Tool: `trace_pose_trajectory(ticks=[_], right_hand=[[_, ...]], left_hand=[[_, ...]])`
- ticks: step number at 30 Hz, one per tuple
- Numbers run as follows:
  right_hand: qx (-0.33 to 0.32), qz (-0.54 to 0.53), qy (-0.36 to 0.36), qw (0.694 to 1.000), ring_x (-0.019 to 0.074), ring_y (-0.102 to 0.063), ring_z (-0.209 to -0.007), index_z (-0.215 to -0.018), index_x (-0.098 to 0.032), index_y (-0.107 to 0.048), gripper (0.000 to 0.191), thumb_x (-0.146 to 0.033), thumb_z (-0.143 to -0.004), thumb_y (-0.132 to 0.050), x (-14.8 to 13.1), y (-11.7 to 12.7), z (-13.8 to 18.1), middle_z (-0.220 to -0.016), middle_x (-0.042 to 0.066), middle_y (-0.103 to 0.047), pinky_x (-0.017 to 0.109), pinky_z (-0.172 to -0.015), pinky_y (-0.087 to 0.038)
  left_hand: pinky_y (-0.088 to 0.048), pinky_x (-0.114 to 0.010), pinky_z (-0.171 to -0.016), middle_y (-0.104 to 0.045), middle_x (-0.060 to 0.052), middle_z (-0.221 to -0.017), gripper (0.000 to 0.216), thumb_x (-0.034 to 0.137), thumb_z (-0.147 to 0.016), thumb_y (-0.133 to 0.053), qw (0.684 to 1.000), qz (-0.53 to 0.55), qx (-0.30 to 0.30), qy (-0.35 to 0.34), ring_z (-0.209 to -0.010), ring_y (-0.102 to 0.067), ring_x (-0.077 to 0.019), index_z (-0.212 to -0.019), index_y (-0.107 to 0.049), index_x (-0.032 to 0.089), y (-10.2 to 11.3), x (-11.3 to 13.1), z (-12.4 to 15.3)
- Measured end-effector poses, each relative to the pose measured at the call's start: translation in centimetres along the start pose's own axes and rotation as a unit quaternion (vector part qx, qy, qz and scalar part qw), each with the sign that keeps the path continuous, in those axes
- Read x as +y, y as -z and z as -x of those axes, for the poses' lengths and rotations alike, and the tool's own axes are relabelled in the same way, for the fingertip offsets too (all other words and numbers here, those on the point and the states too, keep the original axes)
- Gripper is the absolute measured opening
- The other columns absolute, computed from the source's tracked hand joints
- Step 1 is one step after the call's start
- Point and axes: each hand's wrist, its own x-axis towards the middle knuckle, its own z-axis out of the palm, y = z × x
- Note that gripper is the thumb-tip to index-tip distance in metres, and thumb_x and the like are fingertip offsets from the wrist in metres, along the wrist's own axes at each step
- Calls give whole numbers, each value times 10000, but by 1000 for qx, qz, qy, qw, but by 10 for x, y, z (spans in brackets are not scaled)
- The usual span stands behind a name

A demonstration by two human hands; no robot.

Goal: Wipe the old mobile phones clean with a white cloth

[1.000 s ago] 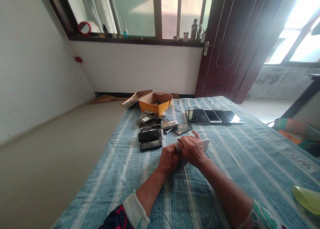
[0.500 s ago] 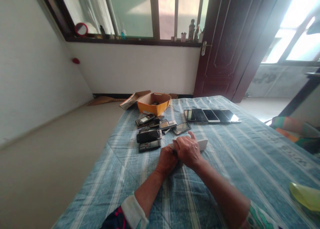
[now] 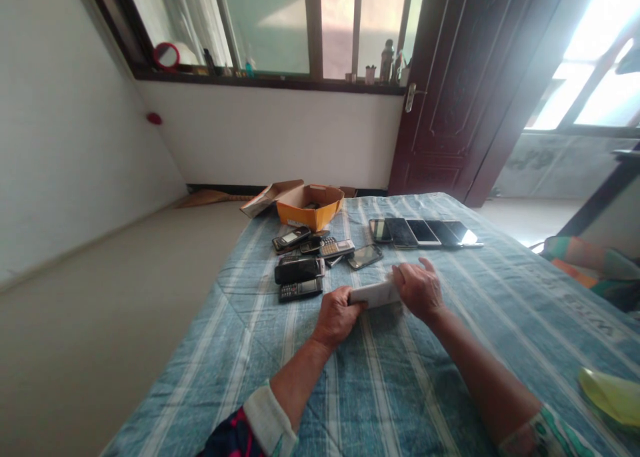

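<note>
My left hand point(image 3: 338, 316) is closed around the left end of a white smartphone point(image 3: 373, 295), held tilted just above the bed cover. At the phone's right end is my right hand point(image 3: 419, 289), its fingers bent against the surface. A blurred whitish bit shows by those fingertips, too smeared to name. Left of the phone lies a pile of old mobile phones: a black keypad phone point(image 3: 301, 290), a dark phone point(image 3: 299, 269) and a silver keypad phone point(image 3: 337, 248) among them. A dark smartphone point(image 3: 365, 256) lies flat just beyond my hands.
An open orange cardboard box point(image 3: 310, 216) stands at the far edge of the striped blue cover point(image 3: 310, 390). Several smartphones lie in a row point(image 3: 424, 233) at the back right. A yellow-green item point(image 3: 610, 397) sits at the right. Beyond are a door point(image 3: 450, 97) and a windowsill.
My right hand has slid rightward along the white smartphone, from over my left hand to its far right end. More of the phone shows now. My left hand has stayed nearly in place.
</note>
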Motion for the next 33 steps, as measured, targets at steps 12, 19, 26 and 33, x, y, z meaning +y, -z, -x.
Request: trace_pose_trajectory(ticks=[12,19,26,33], right_hand=[[-1,-70,41,997,137,-508,-574,-636,-205,-541,345,-269,-947,-405,-73,0,-10,-572,-12,-576,352,-977,-282],[-10,-37,27,999,126,-502,-570,-632,-195,-542,368,-273,-960,-393,-27,3,-2,-564,-16,-567,344,-977,-277],[-10,-40,-9,999,137,-507,-564,-623,-195,-546,353,-274,-945,-423,-41,2,-4,-563,-5,-589,346,-956,-282],[-23,-81,33,996,145,-517,-582,-647,-203,-553,326,-287,-938,-434,-92,-3,-16,-583,-5,-598,362,-968,-275]], left_hand=[[-345,-216,-581,-475,56,-573,141,229,-691,-562,1000,2,-9,-23,-585,-442,-108,-569,-516,177,1,3,1],[-301,-219,-539,-443,63,-557,176,254,-652,-621,1000,-5,0,-6,-562,-425,-109,-554,-491,185,0,-3,0],[-313,-217,-540,-475,56,-555,172,260,-654,-618,1000,-4,5,-17,-559,-436,-109,-552,-502,185,0,-1,-1],[-336,-233,-545,-564,8,-549,211,246,-747,-509,999,-3,3,-39,-543,-471,-118,-548,-517,175,0,1,-1]])
